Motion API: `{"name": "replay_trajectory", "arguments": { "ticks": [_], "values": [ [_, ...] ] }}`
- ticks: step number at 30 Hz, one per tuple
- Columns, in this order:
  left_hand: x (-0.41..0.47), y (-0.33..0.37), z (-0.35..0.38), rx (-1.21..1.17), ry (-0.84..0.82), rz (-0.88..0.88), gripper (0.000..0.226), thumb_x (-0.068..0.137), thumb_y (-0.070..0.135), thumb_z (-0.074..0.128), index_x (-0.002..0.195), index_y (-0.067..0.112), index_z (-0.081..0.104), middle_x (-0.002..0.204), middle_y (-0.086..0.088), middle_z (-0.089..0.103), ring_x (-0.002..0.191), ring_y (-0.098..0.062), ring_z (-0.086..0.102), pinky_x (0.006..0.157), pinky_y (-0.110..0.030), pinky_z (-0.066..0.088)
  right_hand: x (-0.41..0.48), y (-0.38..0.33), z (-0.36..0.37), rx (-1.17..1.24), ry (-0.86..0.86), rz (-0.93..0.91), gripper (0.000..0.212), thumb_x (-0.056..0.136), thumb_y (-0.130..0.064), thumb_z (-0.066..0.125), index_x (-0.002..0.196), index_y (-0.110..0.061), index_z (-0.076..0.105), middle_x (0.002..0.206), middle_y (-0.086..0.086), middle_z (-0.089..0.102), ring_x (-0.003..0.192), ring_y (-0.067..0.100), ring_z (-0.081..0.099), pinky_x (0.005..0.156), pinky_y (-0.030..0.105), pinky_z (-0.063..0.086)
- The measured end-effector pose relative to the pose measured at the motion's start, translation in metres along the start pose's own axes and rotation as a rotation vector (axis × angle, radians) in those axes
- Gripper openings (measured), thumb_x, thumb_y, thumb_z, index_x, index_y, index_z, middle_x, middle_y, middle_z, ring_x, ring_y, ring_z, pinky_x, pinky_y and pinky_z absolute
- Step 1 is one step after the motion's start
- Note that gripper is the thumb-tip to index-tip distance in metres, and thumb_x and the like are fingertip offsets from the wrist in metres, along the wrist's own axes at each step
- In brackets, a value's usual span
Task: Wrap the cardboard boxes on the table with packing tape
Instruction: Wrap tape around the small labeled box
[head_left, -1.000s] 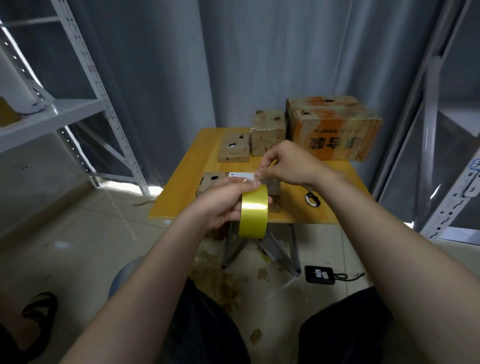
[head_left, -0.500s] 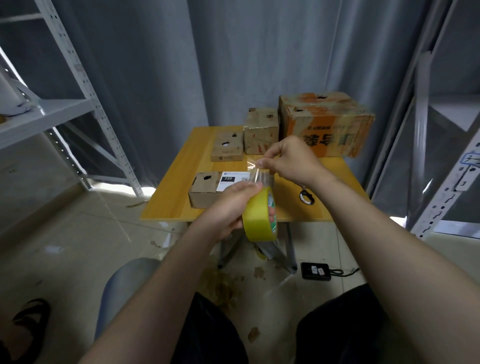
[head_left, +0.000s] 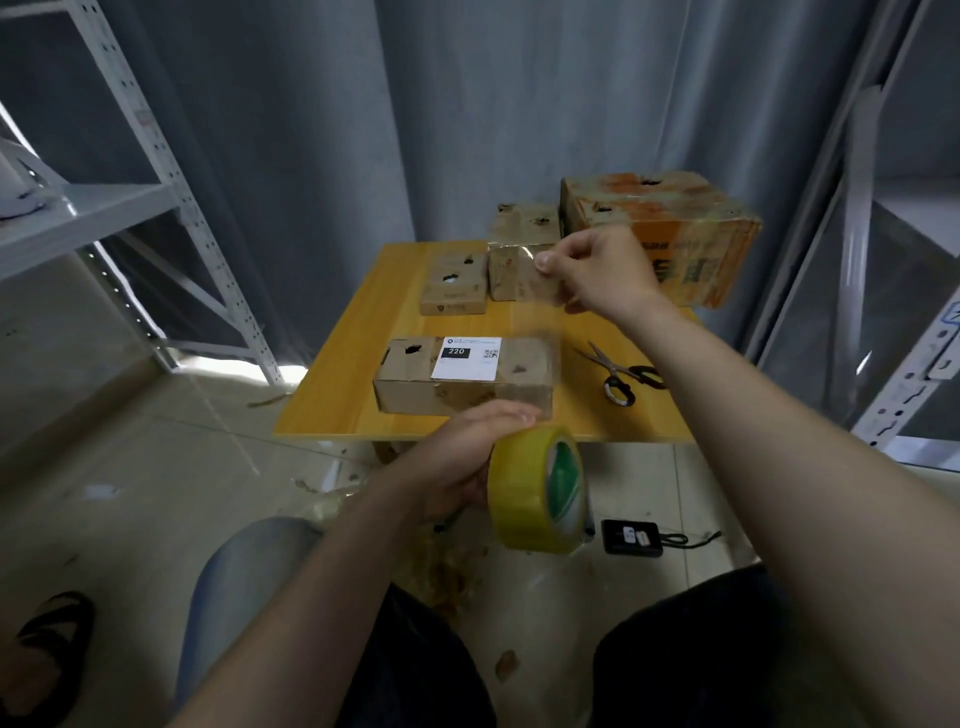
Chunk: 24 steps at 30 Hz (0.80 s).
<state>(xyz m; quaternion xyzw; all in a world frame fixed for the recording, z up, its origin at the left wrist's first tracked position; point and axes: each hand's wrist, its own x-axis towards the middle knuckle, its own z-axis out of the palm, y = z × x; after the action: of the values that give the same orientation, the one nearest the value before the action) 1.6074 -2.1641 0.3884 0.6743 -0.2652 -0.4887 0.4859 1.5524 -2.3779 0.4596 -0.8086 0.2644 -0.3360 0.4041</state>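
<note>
Left grip (head_left: 457, 460) is curled round a yellow roll of tape (head_left: 537, 488), fingers over the top of the roll. It is held low, just in front of the bench (head_left: 343, 395) edge and above the floor. The roll stands on edge, its green-printed side facing right.

Right grip (head_left: 597, 270) is raised over the back half of the bench, with thumb and forefinger pinching the free end of the tape. A clear strip (head_left: 540, 317) runs from that pinch down to the roll. It looks blurred and passes in front of the right end of the labelled box (head_left: 405, 389). Cannot tell whether the strip touches that box.

The labelled box lies flat near the front edge of the bench, white sticker reading 220 on top, a torn hole at its left end. Behind it sits a small flat box (head_left: 454, 286) with holes in the lid. Just right of that is a taller small box (head_left: 519, 228), partly behind the strip. The big orange-printed box (head_left: 680, 228) sits at the back right corner, touching the taller one.

Scissors (head_left: 621, 374) lie on the bench right of the labelled box, handles toward the person. A black device (head_left: 631, 538) with a cable lies on the floor under the bench. A grey metal shelf rack (head_left: 171, 187) stands to the left, with a grey curtain (head_left: 467, 104) behind.
</note>
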Motion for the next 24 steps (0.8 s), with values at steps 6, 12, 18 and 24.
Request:
{"name": "replay_trajectory", "arguments": {
  "ticks": [6,12,18,24],
  "values": [
    [0.002,-0.005,0.007,0.004,0.148,-0.058,0.035,0.100,0.049,0.063,0.128,0.028,0.065,0.116,-0.007,0.072,0.098,-0.027,0.073,0.082,-0.044,0.063,0.019,0.020,0.012,-0.112,-0.061,0.089,0.020,0.095,-0.030,0.075,0.084,-0.014,0.080,0.073,-0.007,0.075,0.064,0.007,0.070,0.056,0.025,0.057],
    [0.006,-0.003,0.002,0.019,0.248,-0.118,0.047,0.098,0.054,0.063,0.136,0.027,0.061,0.121,-0.009,0.069,0.106,-0.033,0.070,0.098,-0.054,0.057,0.027,0.044,0.035,-0.123,-0.176,0.156,0.017,0.091,-0.026,0.079,0.077,-0.016,0.079,0.078,-0.014,0.070,0.071,-0.002,0.055,0.074,0.026,0.047],
    [0.014,-0.007,0.004,0.137,0.300,-0.078,0.038,0.099,0.057,0.058,0.125,0.031,0.065,0.117,-0.003,0.065,0.109,-0.029,0.064,0.103,-0.055,0.052,0.032,0.064,0.050,-0.137,-0.198,0.205,0.025,0.090,-0.025,0.081,0.069,-0.012,0.077,0.081,-0.003,0.075,0.109,0.018,0.069,0.112,0.049,0.046],
    [0.025,-0.012,0.005,0.193,0.309,-0.101,0.023,0.100,0.058,0.055,0.094,0.037,0.061,0.107,0.005,0.064,0.105,-0.025,0.064,0.104,-0.053,0.052,0.030,0.085,0.062,-0.245,-0.193,0.256,0.030,0.091,-0.039,0.078,0.082,-0.011,0.080,0.083,0.002,0.077,0.089,0.023,0.072,0.089,0.041,0.057]
  ]
}}
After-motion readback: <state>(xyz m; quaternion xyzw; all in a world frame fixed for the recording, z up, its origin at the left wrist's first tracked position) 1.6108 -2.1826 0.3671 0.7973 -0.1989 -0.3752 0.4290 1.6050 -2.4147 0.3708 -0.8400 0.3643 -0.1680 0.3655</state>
